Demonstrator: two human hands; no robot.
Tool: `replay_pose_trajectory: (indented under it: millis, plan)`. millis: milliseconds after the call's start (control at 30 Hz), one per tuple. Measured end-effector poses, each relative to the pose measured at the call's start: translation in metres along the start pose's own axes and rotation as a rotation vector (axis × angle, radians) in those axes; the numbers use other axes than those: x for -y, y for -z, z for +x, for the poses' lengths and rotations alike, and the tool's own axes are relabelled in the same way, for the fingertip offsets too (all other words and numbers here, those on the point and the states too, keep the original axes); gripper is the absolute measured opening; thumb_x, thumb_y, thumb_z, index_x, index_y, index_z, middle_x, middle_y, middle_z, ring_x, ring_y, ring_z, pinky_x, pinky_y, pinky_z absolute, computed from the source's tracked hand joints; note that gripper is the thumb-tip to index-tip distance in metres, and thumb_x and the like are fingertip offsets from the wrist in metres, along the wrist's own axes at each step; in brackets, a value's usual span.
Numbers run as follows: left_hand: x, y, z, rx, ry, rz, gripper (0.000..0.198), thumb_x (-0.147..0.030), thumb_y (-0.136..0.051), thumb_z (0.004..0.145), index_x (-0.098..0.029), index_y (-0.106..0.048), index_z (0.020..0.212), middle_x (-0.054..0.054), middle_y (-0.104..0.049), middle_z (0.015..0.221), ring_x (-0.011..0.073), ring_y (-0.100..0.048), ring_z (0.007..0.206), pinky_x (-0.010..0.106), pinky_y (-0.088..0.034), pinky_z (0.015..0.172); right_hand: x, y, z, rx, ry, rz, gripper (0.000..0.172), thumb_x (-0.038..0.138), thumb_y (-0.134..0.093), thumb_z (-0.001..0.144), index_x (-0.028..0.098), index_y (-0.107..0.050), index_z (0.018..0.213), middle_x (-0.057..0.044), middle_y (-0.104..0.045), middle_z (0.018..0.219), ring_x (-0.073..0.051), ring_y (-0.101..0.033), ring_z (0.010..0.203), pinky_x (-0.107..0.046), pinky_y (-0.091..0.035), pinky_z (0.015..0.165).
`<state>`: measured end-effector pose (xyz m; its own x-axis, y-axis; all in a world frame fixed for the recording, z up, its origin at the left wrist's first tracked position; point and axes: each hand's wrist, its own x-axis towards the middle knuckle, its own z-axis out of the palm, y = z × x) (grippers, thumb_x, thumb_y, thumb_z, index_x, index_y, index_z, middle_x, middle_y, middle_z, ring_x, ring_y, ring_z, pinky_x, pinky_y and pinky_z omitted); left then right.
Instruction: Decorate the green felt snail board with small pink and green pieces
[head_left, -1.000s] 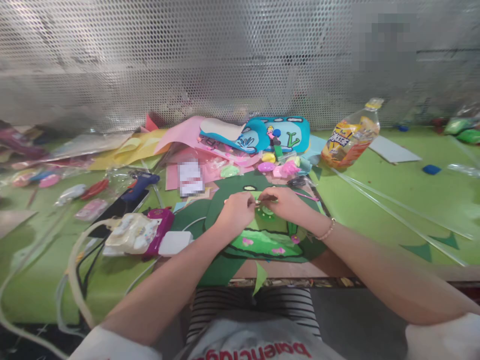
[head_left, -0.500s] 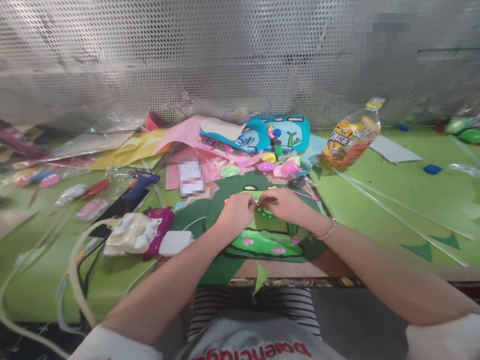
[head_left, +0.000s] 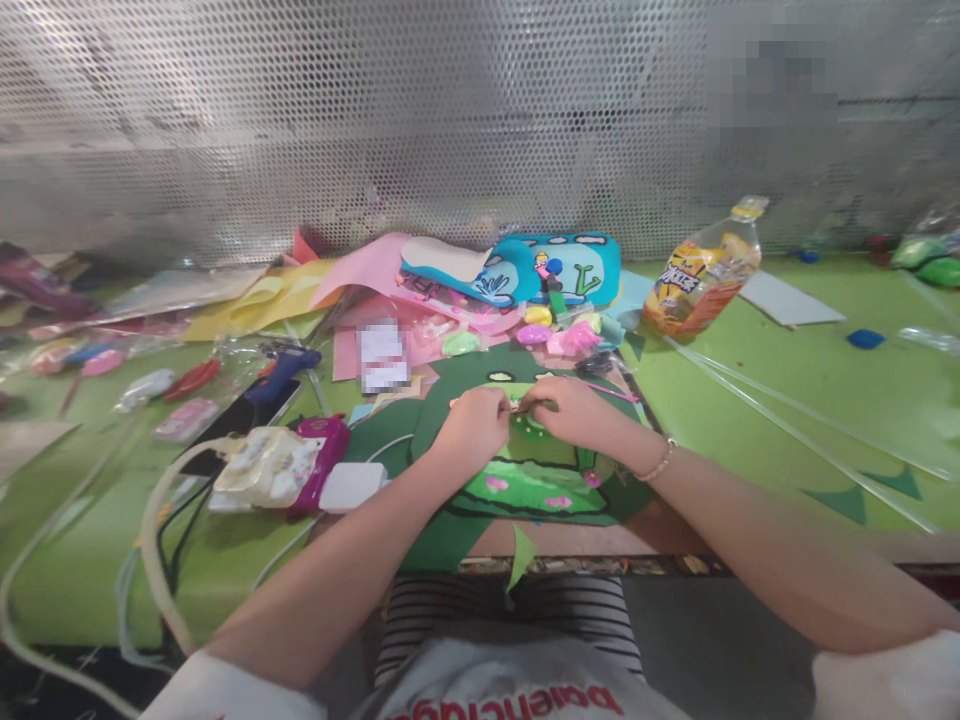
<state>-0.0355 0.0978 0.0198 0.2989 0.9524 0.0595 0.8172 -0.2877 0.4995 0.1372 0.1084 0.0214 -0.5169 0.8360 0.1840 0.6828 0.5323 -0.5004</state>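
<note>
Facing each other with fingers curled and thumbs and fingertips drawn nearly together, the left hand [head_left: 474, 422] and the right hand [head_left: 566, 405] meet over the upper part of a rounded, dark-and-light-green picture panel [head_left: 525, 482], seemingly paper or foam, on the table before the person; whether they pinch some tiny piece I cannot tell. The panel looks light and bendy; its pink, clay-like flowers [head_left: 556, 502] are probably soft and easily dented, so the plain dark rim seems the safest hold; beyond lies a bright pink, clay-like lump [head_left: 576, 338]; farther right stands a clear plastic bottle with a yellow label [head_left: 699, 280].
</note>
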Motion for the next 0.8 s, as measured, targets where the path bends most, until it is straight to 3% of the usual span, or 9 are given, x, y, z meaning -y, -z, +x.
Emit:
replay_pose_trajectory:
  millis: [467, 800]
  plan:
    - [0.0019, -0.0019, -0.0005, -0.005, -0.053, 0.001, 0.019, -0.008, -0.048, 0.075, -0.016, -0.065, 0.074, 0.005, -0.066, 0.077, 0.0183, -0.06, 0.076, 0.025, -0.041, 0.067, 0.0086, 0.0081, -0.0031, 0.026, 0.07, -0.075, 0.022, 0.012, -0.044, 0.079, 0.016, -0.056, 0.061, -0.004, -0.055, 0.066, -0.015, -0.049, 0.067, -0.027, -0.034, 0.064]
    - [0.0004, -0.0007, -0.0019, -0.01, -0.069, 0.047, 0.02, -0.009, -0.048, 0.074, -0.016, -0.066, 0.076, 0.006, -0.066, 0.08, 0.0198, -0.061, 0.078, 0.026, -0.043, 0.067, 0.0068, 0.0084, -0.0043, 0.061, 0.123, -0.097, 0.031, 0.013, -0.036, 0.088, 0.017, -0.054, 0.063, -0.005, -0.057, 0.069, -0.016, -0.049, 0.071, -0.029, -0.035, 0.069]
